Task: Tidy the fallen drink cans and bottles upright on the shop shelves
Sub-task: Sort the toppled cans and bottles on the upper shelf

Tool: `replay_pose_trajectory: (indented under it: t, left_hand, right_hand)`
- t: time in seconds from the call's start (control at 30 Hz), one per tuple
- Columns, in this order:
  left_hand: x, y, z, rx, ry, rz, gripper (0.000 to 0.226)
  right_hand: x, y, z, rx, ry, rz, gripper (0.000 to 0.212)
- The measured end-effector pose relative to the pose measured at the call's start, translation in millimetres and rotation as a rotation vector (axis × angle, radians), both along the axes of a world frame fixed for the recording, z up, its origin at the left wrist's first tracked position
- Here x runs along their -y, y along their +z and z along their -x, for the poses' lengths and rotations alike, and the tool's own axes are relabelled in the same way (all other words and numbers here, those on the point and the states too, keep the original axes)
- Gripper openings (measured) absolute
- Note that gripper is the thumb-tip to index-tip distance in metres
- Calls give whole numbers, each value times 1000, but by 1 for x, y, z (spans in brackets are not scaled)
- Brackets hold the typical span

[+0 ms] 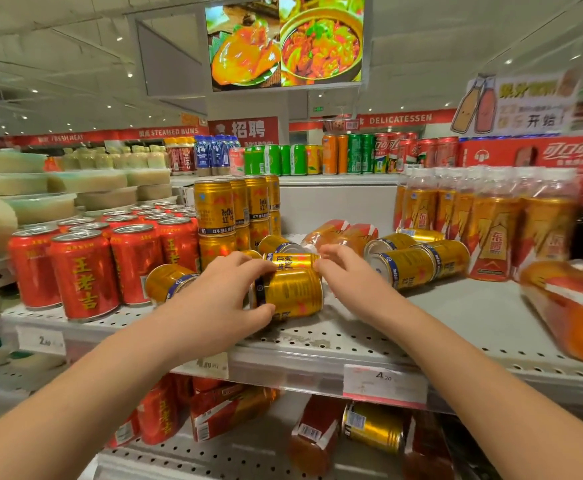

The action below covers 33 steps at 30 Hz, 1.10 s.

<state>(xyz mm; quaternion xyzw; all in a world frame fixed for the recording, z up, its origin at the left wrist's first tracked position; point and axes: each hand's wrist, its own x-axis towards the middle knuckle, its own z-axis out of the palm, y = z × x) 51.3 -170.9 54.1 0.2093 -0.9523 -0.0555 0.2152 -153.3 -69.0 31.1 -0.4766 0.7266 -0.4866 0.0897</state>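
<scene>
On perforated shelf [456, 306], we count at least eight fallen gold cans [418, 268]: four at 2 o'clock from centre can [293, 292], two behind it at 12, one at 9. Two fallen bottles [342, 233] at 1 o'clock. Upright red cans [85, 275] at 9 o'clock, nine or more. Left hand [217, 292]: grip narrow, fingers curled over centre can, thumb at its near side; can lies sideways on shelf. Right hand [348, 275]: grip half wide, fingers loosely bent, tips by can's right end, holding nothing we see.
</scene>
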Motion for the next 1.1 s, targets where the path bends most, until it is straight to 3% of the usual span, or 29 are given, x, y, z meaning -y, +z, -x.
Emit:
replay_pose_trajectory:
  t: [0.23,0.37,0.5,0.8,0.97,1.1]
  left_hand:
    - [-6,4,3,-52,-25,5,62]
    - [-12,16,25,-179,-58,17,47]
    - [-4,31,63,-193,-50,-28,38]
    - [40,53,176,77,81,-118,44]
    - [69,51,208,239,119,40,61]
    - [96,48,220,374,150,32,66]
  right_hand:
    - [-63,5,28,-451,-227,111,28]
    - [-87,3,55,-472,-355,-11,40]
    - [-89,2,65,-457,-334,-39,49]
    - [-59,23,70,-564,-184,-59,33]
    - [-26,41,89,-598,-200,-242,39]
    - [-5,46,102,-644,-148,-308,52]
